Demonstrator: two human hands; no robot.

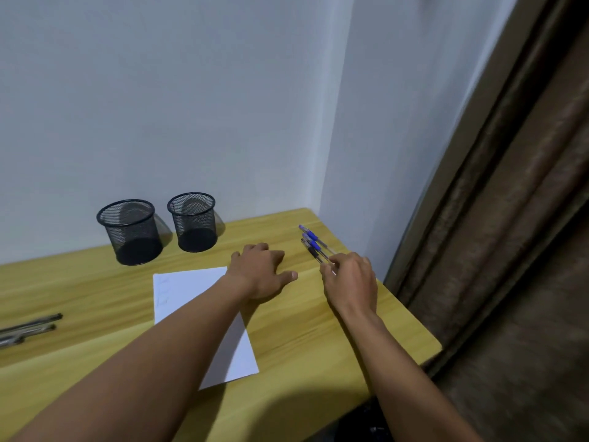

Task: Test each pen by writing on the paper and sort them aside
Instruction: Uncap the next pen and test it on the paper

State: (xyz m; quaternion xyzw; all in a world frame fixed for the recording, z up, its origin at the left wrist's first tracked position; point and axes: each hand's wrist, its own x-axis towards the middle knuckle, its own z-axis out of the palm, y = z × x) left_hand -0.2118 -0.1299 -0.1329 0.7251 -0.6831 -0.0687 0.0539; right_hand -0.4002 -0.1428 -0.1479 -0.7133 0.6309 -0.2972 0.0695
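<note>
A white sheet of paper (188, 295) lies on the wooden desk (302, 330), with faint marks near its left edge. My left hand (261, 272) rests flat on the desk at the paper's far right corner, fingers curled, holding nothing. Three pens (314, 244) lie side by side near the desk's far right corner, two with blue caps and one with a black cap. My right hand (350, 282) sits at their near ends, and its fingertips pinch the end of one of them. I cannot tell which pen it holds.
Two black mesh pen cups (130, 232) (193, 222) stand by the back wall. Several dark pens (30, 327) lie at the desk's left edge. A brown curtain (510, 218) hangs to the right, beyond the desk's right edge.
</note>
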